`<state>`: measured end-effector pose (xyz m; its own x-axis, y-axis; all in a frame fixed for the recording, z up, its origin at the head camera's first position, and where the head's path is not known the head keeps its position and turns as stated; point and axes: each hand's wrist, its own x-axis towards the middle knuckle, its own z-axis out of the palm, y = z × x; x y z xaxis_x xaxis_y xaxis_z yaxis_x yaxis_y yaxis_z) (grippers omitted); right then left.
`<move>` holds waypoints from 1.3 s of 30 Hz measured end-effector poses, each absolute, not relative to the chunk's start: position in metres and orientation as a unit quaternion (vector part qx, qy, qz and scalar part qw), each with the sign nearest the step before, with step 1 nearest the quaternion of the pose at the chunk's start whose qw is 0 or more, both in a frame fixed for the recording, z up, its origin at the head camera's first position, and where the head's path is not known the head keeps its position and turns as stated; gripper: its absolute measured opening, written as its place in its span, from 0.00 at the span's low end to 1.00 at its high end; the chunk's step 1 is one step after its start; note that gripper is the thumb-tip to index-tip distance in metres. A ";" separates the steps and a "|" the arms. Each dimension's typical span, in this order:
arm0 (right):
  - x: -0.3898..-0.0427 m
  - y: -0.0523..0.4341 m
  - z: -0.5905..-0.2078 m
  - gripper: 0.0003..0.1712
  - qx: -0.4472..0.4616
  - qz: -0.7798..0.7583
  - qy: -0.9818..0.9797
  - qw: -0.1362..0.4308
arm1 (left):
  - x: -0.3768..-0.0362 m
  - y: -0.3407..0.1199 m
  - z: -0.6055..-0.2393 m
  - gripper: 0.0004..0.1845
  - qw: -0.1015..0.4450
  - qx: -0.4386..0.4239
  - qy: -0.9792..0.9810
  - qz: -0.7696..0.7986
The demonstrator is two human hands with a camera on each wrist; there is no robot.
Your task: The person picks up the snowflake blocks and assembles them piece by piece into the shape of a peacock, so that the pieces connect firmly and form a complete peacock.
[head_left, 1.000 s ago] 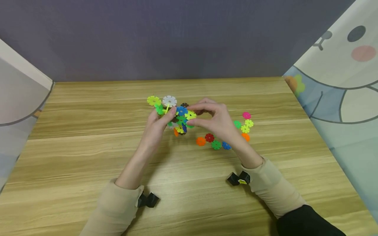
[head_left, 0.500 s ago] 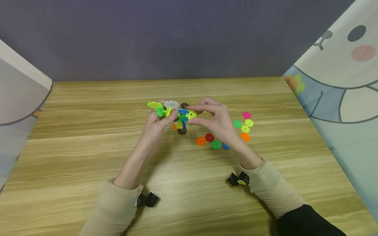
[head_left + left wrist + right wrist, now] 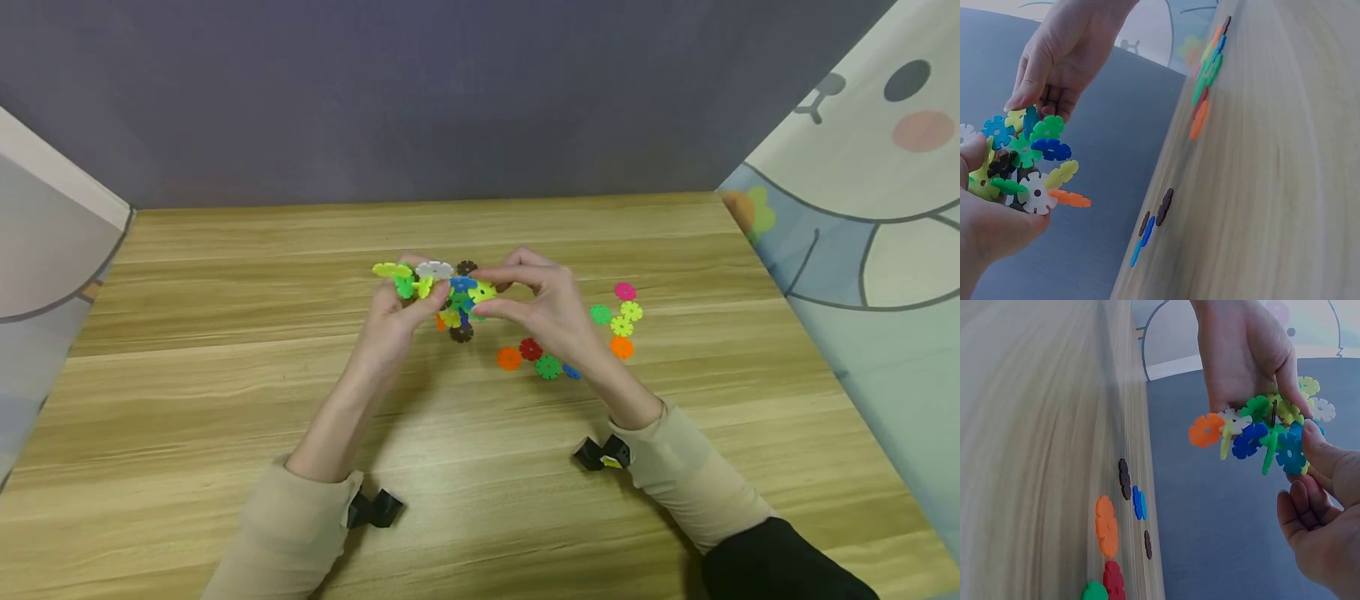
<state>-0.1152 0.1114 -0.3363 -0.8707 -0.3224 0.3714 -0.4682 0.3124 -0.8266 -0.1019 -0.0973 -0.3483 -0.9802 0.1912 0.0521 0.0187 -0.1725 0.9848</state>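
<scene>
I see the cluster of toy discs [image 3: 448, 296] tipped flatter than a second ago, above the surface [image 3: 225, 392]; left hand [image 3: 392, 321] grips it, right hand [image 3: 543, 312] fingers [image 3: 504, 273] pinch a yellow disc [image 3: 482, 292].

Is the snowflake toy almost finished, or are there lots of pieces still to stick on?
Done: many coloured discs already lock together in one cluster. In hand: the left hand grips the cluster while the right hand pinches a yellow disc at its edge. Left: about eight loose discs lie on the table.
</scene>
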 end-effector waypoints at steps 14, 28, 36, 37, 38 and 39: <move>-0.118 0.114 -0.337 0.20 0.281 0.526 -0.800 0.070 | -0.103 -0.097 -0.349 0.06 0.066 0.091 0.639 0.761; -0.119 0.110 -0.337 0.22 0.257 0.558 -0.788 0.040 | -0.101 -0.099 -0.347 0.11 0.096 0.045 0.638 0.762; -0.137 0.123 -0.348 0.19 0.229 0.593 -0.771 -0.042 | -0.109 -0.111 -0.338 0.11 0.047 0.030 0.571 0.819; -0.140 0.124 -0.350 0.19 0.227 0.584 -0.777 -0.064 | -0.110 -0.114 -0.337 0.12 0.039 0.028 0.565 0.823; -0.145 0.124 -0.353 0.19 0.227 0.574 -0.781 -0.089 | -0.111 -0.116 -0.335 0.12 0.030 0.027 0.561 0.827; -0.149 0.124 -0.357 0.19 0.231 0.560 -0.787 -0.116 | -0.111 -0.119 -0.335 0.12 0.021 0.028 0.557 0.830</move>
<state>-0.1491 0.1236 -0.3566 -0.8666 -0.4930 0.0768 -0.2339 0.2654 -0.9353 -0.1110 -0.1188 -0.3347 -0.9976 0.0651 0.0227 -0.0036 -0.3784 0.9256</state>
